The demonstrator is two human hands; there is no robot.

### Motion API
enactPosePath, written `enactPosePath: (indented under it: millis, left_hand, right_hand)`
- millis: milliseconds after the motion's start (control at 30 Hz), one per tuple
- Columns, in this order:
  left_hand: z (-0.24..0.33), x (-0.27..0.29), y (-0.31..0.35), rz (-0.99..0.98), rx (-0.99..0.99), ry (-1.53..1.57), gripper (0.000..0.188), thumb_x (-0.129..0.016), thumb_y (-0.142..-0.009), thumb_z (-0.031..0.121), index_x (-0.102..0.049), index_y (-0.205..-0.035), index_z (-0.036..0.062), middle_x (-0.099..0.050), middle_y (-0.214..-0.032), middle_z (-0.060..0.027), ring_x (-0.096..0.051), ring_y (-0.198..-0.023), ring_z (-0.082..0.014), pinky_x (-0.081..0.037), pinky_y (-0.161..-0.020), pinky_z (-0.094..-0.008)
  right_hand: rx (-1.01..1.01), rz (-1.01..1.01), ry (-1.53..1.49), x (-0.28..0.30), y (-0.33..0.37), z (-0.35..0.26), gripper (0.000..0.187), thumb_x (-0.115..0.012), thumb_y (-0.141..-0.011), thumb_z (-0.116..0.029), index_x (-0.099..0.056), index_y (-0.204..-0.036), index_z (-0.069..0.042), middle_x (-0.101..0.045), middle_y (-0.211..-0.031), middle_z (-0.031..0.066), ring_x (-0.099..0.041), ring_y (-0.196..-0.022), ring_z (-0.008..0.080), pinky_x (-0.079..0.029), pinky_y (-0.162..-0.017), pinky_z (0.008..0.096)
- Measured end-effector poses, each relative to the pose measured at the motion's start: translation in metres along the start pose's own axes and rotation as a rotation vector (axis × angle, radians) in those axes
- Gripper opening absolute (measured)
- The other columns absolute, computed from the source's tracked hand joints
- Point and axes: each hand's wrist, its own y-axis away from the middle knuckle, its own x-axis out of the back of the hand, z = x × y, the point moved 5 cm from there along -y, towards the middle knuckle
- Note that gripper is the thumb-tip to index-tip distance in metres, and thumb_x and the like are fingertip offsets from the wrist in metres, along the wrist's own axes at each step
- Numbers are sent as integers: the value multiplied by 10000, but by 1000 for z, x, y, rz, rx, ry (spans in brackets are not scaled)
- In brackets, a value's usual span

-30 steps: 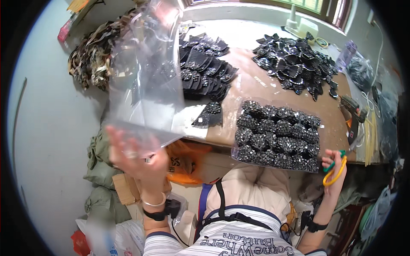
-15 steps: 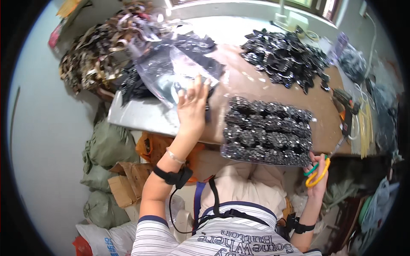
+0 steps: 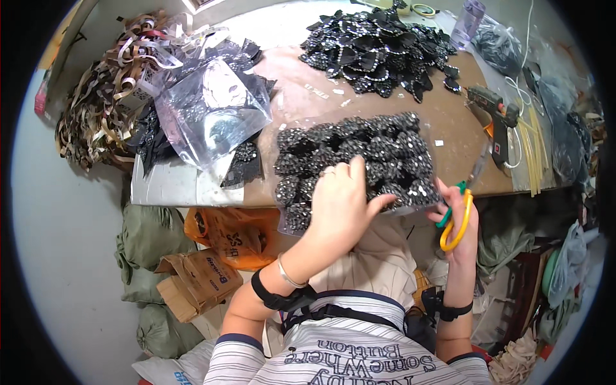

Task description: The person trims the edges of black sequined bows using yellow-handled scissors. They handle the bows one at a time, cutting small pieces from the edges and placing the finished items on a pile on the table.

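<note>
A clear plastic bag packed with rows of glittering black bows (image 3: 391,147) lies at the table's front edge, its near side overhanging slightly. My left hand (image 3: 343,202) rests on the bag with its fingers apart, thumb pointing right. At the bag's near right corner, my right hand (image 3: 463,224) is closed around scissors (image 3: 466,215) with yellow and green handles, their blades pointing up and away. Its fingertips are close to the bag's edge; whether they pinch it I cannot tell. To the left lies an empty-looking clear plastic bag (image 3: 215,112) over black fabric pieces (image 3: 244,163).
A heap of black bows (image 3: 378,54) sits at the back, beside a purple bottle (image 3: 468,24). Brown ribbon strips (image 3: 96,119) pile up at far left. On the right are a glue gun (image 3: 494,119) and glue sticks (image 3: 531,154). A cardboard box (image 3: 202,282) stands below.
My left hand has left the clear bag on the left and moved right onto the packed bag. My right hand still holds the scissors. The view has shifted, so the table contents appear further left.
</note>
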Motion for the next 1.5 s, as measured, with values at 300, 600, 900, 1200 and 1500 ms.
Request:
enactPosePath:
  millis: [300,600,900,1200,1500]
  left_hand:
    - [-32,23,12,-227,513,1543,319,-493,-968,147,-491,-1248,-8,-634,-1083,-127,-623,-959,-161,-505,-853,-304]
    - [6,19,21,-193,314,1315,393,-592,-901,31,-456,-1270,27,-567,-1057,-51,-542,-944,-76,-448,-823,-224]
    - [16,47,34,151,-43,706,247,-684,-737,-123,-596,-937,-5,-520,-1165,-151,-645,-951,-211,-572,-766,-288]
    - [12,49,31,77,56,618,179,-734,-720,-46,-611,-850,-38,-565,-1127,-150,-652,-862,-185,-583,-716,-284]
    - [2,47,21,-34,84,754,100,-685,-751,-72,-592,-780,-51,-588,-1070,-138,-648,-846,-155,-573,-733,-270]
  right_hand:
    - [27,-46,166,16,-2,-32,232,-646,-859,-130,-607,-1026,26,-656,-787,86,-559,-569,61,-401,-443,161]
    - [-134,-351,-152,-70,21,-28,254,-624,-855,-80,-561,-1048,73,-655,-822,140,-650,-641,167,-551,-567,255]
    - [-79,-316,-107,-65,23,-21,192,-622,-829,-32,-578,-997,50,-654,-810,140,-655,-645,183,-563,-588,269]
    - [-94,-314,-236,-73,35,-27,205,-607,-816,-15,-587,-1006,60,-656,-809,147,-644,-634,176,-549,-572,268]
    - [-128,-320,-178,-75,30,-27,190,-598,-800,-5,-584,-977,62,-648,-788,150,-647,-600,189,-551,-532,271]
